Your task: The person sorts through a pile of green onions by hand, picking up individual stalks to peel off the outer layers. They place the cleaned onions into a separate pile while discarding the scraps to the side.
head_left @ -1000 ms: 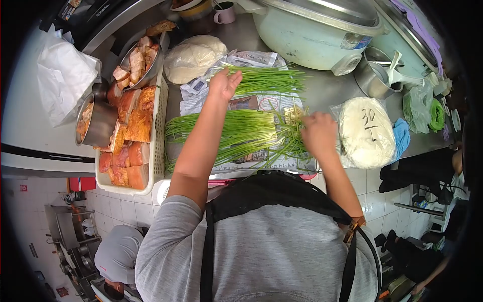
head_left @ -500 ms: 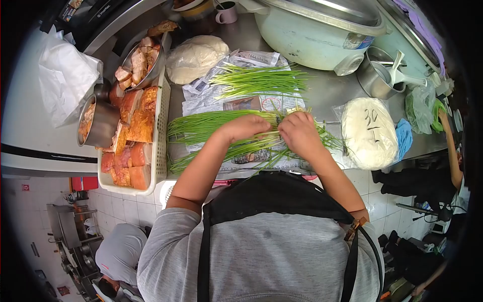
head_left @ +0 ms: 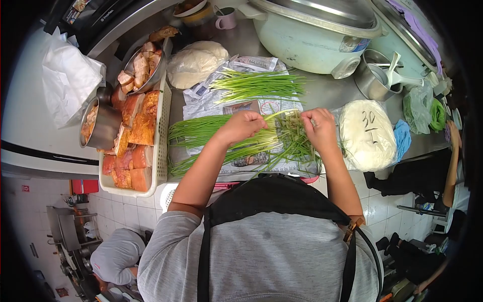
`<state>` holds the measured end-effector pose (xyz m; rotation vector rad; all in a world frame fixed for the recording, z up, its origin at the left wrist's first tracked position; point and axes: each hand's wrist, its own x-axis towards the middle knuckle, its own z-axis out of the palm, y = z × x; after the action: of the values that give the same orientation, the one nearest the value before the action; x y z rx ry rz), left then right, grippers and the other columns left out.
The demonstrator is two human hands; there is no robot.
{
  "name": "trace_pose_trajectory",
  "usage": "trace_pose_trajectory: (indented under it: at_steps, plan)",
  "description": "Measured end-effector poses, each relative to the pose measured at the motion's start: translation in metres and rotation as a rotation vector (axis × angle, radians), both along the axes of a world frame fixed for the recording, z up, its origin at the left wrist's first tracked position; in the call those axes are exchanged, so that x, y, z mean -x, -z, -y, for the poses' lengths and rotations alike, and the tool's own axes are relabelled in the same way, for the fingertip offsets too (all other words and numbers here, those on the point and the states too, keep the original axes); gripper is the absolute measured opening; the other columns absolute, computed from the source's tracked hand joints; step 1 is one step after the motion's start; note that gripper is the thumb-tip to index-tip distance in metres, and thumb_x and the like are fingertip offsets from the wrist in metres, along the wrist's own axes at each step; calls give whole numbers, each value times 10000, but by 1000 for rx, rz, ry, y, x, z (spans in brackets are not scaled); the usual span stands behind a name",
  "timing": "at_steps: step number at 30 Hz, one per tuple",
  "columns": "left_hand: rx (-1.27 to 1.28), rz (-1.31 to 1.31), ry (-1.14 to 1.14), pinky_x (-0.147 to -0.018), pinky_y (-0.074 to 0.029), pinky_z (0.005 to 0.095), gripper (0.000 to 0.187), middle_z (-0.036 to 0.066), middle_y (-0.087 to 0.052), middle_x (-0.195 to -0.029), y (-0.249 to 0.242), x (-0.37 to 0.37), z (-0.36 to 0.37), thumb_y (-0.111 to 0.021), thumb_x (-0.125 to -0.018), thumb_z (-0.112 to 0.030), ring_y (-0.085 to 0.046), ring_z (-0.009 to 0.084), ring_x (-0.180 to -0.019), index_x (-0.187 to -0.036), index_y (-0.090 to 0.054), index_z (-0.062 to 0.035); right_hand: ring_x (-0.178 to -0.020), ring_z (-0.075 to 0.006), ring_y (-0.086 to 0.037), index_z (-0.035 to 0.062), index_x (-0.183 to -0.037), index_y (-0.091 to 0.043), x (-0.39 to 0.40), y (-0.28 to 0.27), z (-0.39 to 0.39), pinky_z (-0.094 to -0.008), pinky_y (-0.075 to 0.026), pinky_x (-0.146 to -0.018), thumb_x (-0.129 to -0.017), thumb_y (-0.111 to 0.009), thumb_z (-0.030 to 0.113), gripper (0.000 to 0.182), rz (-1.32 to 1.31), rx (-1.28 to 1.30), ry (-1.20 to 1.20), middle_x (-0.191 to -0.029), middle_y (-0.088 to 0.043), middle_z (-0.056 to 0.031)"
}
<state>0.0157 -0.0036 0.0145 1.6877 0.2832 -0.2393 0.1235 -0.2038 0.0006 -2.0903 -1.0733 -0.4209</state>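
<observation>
My left hand [head_left: 242, 127] is closed in a pinch on a garlic chive stalk, whose pale end points right from the fingertips. Under it lies a wide bunch of garlic chives [head_left: 198, 130] on newspaper [head_left: 193, 103], pale ends to the right. My right hand [head_left: 320, 127] is apart from the left, its fingertips pinched together; what they hold, if anything, I cannot make out. Between and below the hands is a loose heap of trimmed leaf scraps [head_left: 297, 138]. Farther back on the newspaper lies a second, neater bunch of garlic chives [head_left: 259, 85].
To the left, a white basket [head_left: 162, 136] holds roasted meat pieces [head_left: 142, 126], with a metal pot [head_left: 107, 126] beside them. A bagged white block [head_left: 367, 133] marked "30" sits right. Behind stand a large lidded tub [head_left: 307, 43] and a steel pot [head_left: 370, 83]. Other people work nearby.
My hands, close together before, have moved apart: the right went right and slightly up, the left slightly left. A stalk now extends from the left fingertips, and the scrap heap is uncovered.
</observation>
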Motion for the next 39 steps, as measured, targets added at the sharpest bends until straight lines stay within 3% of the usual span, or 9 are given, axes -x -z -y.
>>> trace_pose_trajectory:
  at_steps: [5, 12, 16, 21, 26, 29, 32, 36, 39]
  plan:
    - [-240, 152, -45, -458, -328, 192, 143, -27, -483, -582, -4, -1, 10, -522, -761, -145, -398, 42, -505, -743, -572, -12, -805, -232, -478, 88, -778, -566, 13, -12, -6, -331, -356, -685, -600, -623, 114, 189, -97, -140, 20, -801, -514, -69]
    - [-522, 271, 38, -484, -358, 241, 135, 16, -508, -570, -24, -2, 28, -545, -735, -124, -434, 58, -545, -739, -570, 10, -858, -225, -449, 94, -747, -578, 31, -26, -30, -355, -331, -735, -593, -625, 114, 162, 50, -29, -171, -839, -506, -42]
    - [-463, 265, 12, -491, -356, 230, 135, 21, -495, -568, -26, 1, 26, -551, -734, -122, -423, 50, -548, -755, -569, 10, -850, -217, -462, 80, -733, -571, 28, -15, -33, -327, -340, -764, -650, -601, 93, 90, -254, -206, -255, -822, -527, -50]
    - [-314, 164, -48, -507, -354, 196, 135, -22, -510, -616, -14, 2, 18, -560, -740, -123, -413, 29, -567, -753, -574, 11, -715, -115, -486, 40, -742, -540, 6, -18, -13, -228, -388, -681, -745, -552, 103, 64, -641, -532, -130, -765, -550, -30]
    - [-228, 133, -91, -523, -349, 183, 132, -41, -500, -633, -22, 5, 12, -551, -752, -130, -403, 26, -580, -749, -569, 0, -722, -98, -496, 21, -763, -548, -31, 1, 33, -221, -392, -670, -757, -536, 117, 97, -669, -754, 53, -759, -562, -37]
    - [-193, 165, -98, -564, -358, 194, 147, -18, -501, -657, -20, 1, 12, -504, -782, -140, -419, 49, -611, -766, -560, -5, -732, -84, -501, 17, -822, -564, -25, -2, 46, -207, -390, -680, -764, -520, 118, 125, -701, -138, 162, -791, -562, -46]
    - [167, 160, -88, -616, -381, 226, 160, 19, -501, -695, -24, -6, 16, -450, -810, -140, -453, 95, -656, -802, -539, -8, -746, -125, -523, -7, -854, -565, -7, 2, 35, -241, -399, -695, -773, -493, 186, 222, -113, 223, 60, -788, -572, -97]
    - [717, 267, -180, -639, -419, 275, 149, 48, -488, -730, -41, -24, 30, -422, -821, -131, -468, 145, -674, -848, -505, -10, -755, -160, -526, -8, -914, -528, 25, -2, -17, -293, -408, -704, -804, -459, 224, 266, -970, -284, -398, -819, -563, -86]
    - [865, 341, -313, -684, -422, 301, 144, 68, -484, -757, -46, -34, 28, -426, -819, -133, -483, 170, -722, -862, -487, -10, -728, -136, -509, -2, -962, -466, 46, -13, -38, -249, -387, -700, -828, -427, 206, 251, -1252, -313, -723, -825, -543, -82]
